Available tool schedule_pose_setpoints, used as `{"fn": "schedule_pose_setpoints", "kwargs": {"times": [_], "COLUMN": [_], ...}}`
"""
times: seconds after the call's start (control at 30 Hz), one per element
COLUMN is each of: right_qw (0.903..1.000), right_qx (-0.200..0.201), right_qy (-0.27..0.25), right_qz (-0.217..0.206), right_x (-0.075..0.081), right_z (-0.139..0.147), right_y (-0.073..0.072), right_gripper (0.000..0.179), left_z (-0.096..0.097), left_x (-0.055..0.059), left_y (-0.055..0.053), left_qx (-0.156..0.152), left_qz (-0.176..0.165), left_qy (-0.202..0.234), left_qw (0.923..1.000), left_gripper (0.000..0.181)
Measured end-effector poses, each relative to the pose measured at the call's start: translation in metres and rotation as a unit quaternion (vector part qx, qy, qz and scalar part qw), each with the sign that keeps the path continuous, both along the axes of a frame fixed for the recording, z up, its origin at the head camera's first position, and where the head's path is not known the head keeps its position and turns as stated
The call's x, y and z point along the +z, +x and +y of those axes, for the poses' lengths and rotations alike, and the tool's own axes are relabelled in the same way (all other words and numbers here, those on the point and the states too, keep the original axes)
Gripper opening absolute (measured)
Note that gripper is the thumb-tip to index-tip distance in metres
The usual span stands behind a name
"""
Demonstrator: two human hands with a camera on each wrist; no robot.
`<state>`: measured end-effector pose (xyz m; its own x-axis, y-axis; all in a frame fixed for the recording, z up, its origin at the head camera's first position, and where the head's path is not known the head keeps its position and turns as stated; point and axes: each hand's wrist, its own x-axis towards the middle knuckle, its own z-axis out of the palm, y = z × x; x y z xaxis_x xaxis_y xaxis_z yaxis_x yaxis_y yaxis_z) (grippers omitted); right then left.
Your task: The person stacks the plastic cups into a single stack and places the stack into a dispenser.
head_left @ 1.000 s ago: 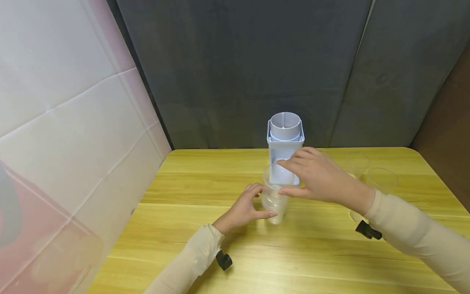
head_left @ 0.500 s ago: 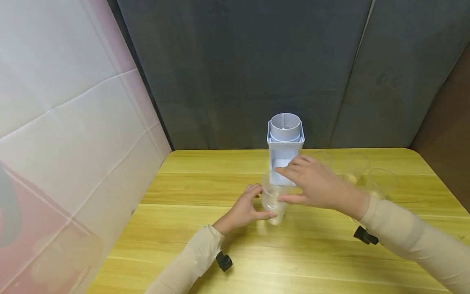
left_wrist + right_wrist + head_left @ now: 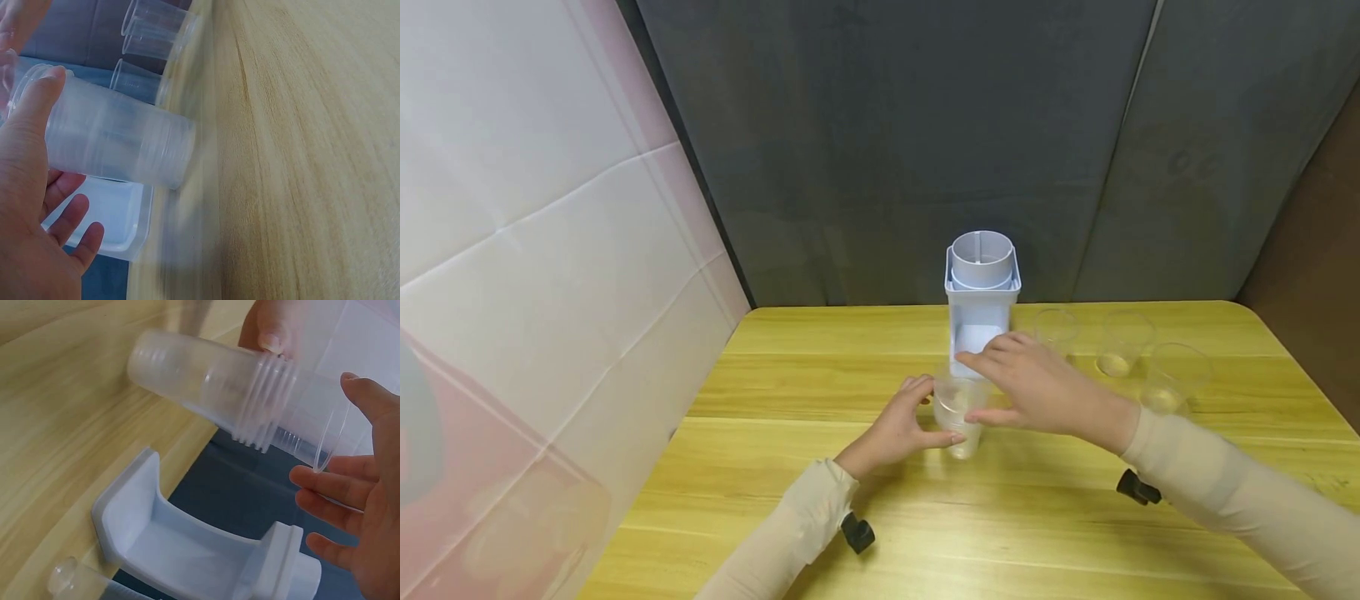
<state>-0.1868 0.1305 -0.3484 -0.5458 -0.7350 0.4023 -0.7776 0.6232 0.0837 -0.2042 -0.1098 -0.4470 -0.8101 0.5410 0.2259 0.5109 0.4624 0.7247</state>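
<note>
The table bears a white stand toward its far side; just in front rises an upright stack of clear cups. The left hand curls thumb and fingers round the stack. The right hand pinches the top cup, partly inside the stack, by its rim, other fingers spread. Three loose cups sit right of the stand.

Pale glare on the near tabletop
</note>
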Motion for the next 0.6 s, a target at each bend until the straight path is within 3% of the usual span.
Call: {"fn": "schedule_pose_setpoints", "kwargs": {"times": [0.6], "right_qw": [0.9998], "right_qx": [-0.003], "right_qy": [0.003], "right_qz": [-0.019], "right_x": [-0.021], "right_z": [-0.003], "right_y": [-0.002], "right_gripper": [0.076], "left_z": [0.000], "left_x": [-0.001], "left_y": [0.000], "left_qx": [-0.005], "left_qz": [0.001], "left_qy": [0.006], "left_qw": [1.0000], "left_gripper": [0.061]}}
